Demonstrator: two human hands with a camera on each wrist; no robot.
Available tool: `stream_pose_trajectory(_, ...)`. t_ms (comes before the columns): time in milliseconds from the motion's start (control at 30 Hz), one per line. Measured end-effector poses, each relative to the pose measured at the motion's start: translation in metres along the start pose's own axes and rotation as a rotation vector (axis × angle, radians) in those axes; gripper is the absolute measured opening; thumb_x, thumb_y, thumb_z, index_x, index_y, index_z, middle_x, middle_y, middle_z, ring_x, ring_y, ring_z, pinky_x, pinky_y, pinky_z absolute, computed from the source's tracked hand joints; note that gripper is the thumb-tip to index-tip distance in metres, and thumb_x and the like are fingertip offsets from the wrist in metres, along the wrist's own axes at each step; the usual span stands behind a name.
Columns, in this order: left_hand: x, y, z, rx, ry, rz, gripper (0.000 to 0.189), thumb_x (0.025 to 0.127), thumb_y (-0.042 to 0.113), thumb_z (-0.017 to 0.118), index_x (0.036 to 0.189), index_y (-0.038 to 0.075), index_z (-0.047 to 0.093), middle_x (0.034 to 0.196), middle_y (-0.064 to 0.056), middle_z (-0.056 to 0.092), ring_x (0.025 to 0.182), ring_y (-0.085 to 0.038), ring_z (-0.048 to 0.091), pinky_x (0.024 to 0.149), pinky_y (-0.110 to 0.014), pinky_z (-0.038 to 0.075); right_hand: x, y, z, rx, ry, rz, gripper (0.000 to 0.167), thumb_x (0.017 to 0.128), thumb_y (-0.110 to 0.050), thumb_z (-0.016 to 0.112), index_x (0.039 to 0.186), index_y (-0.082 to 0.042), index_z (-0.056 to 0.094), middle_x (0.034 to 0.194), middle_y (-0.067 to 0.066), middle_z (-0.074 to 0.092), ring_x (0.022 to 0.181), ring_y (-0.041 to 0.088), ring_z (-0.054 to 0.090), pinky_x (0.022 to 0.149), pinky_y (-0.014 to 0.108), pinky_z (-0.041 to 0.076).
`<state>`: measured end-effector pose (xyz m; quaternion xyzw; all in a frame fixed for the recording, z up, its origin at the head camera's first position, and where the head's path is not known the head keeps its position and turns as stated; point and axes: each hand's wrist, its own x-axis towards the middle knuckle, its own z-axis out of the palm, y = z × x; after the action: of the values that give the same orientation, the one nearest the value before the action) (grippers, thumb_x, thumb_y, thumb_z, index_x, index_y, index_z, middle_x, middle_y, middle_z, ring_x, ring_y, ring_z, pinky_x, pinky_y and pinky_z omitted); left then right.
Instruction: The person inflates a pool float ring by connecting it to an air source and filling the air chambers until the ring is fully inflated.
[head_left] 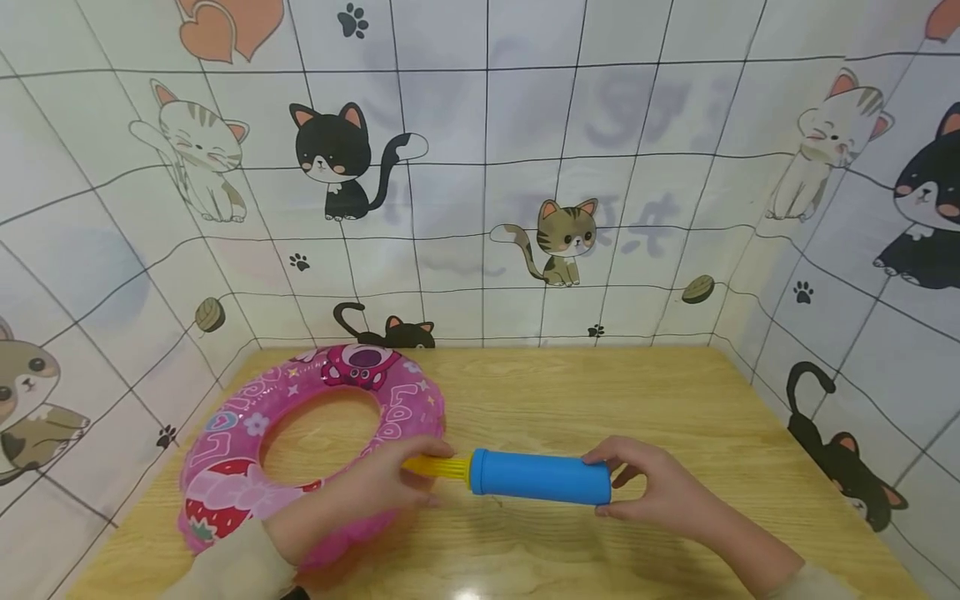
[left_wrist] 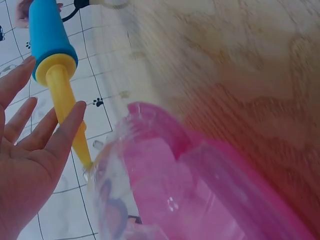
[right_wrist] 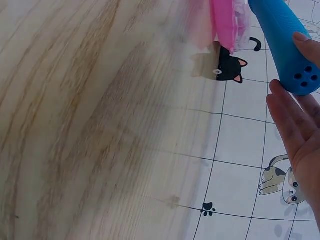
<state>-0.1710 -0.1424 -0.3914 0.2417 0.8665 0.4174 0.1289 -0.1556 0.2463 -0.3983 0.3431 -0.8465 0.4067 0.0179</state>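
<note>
A hand air pump [head_left: 540,477] with a blue barrel lies level between the two hands in the head view, over the table. Its yellow nozzle [left_wrist: 61,92] points to the left and tapers to a thin tip in the left wrist view. My left hand [head_left: 367,482] holds the pump by this yellow part, between thumb and fingers. At the other end, my right hand [head_left: 656,485] pinches the blue barrel, thumb on one side and fingers on the other. Several small holes show in the barrel's end face [right_wrist: 306,76] in the right wrist view.
A pink inflatable swim ring [head_left: 225,433] with strawberry and flower prints lies on the left of the wooden table [head_left: 570,392], partly behind the left forearm. White grid-lined walls [head_left: 450,192] with cartoon cats enclose the table at the back and both sides.
</note>
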Motion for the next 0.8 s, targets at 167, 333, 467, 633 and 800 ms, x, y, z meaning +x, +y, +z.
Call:
stream_pose_trajectory(167, -0.004, -0.004, -0.007, -0.018, -0.005, 0.016, 0.049, 0.081, 0.021, 0.081, 0.126, 0.023, 0.061, 0.124, 0.006, 0.060, 0.120, -0.026, 0.052, 0.089, -0.035, 0.053, 0.001, 0.006, 0.001, -0.004, -0.027, 0.045, 0.049, 0.077, -0.035, 0.083, 0.118, -0.022, 0.062, 0.115, 0.001, 0.062, 0.094, 0.013, 0.060, 0.072, 0.037, 0.057)
stream_pose_trajectory(333, -0.008, -0.008, -0.013, -0.011, -0.012, -0.010, 0.048, 0.082, 0.026, 0.080, 0.126, 0.023, 0.061, 0.125, 0.005, 0.060, 0.121, -0.025, 0.054, 0.090, -0.035, 0.052, 0.002, 0.013, 0.002, -0.009, -0.054, 0.071, 0.049, 0.076, -0.034, 0.084, 0.118, -0.022, 0.061, 0.115, 0.000, 0.062, 0.094, 0.014, 0.059, 0.073, 0.038, 0.056)
stream_pose_trajectory(467, -0.011, -0.011, -0.017, 0.020, -0.016, -0.019, 0.049, 0.082, 0.025, 0.080, 0.127, 0.018, 0.060, 0.123, 0.005, 0.061, 0.115, -0.024, 0.057, 0.089, -0.036, 0.053, 0.002, 0.018, 0.005, -0.027, -0.077, 0.092, 0.050, 0.074, -0.028, 0.086, 0.117, -0.023, 0.061, 0.115, -0.001, 0.062, 0.095, 0.014, 0.059, 0.073, 0.037, 0.056)
stream_pose_trajectory(633, -0.012, -0.012, -0.019, 0.064, -0.017, -0.013, 0.048, 0.082, 0.022, 0.080, 0.125, 0.016, 0.061, 0.120, 0.008, 0.061, 0.112, -0.021, 0.058, 0.089, -0.037, 0.053, 0.004, 0.024, 0.010, -0.088, -0.119, 0.096, 0.053, 0.071, -0.021, 0.088, 0.117, -0.023, 0.062, 0.115, -0.003, 0.062, 0.096, 0.014, 0.059, 0.074, 0.034, 0.055)
stream_pose_trajectory(800, -0.014, -0.013, -0.019, 0.078, -0.019, -0.021, 0.047, 0.082, 0.021, 0.080, 0.124, 0.017, 0.061, 0.118, 0.009, 0.061, 0.111, -0.020, 0.058, 0.090, -0.037, 0.053, 0.006, 0.027, 0.014, -0.101, -0.165, 0.114, 0.053, 0.071, -0.022, 0.088, 0.117, -0.022, 0.062, 0.115, -0.005, 0.062, 0.096, 0.013, 0.058, 0.076, 0.035, 0.054)
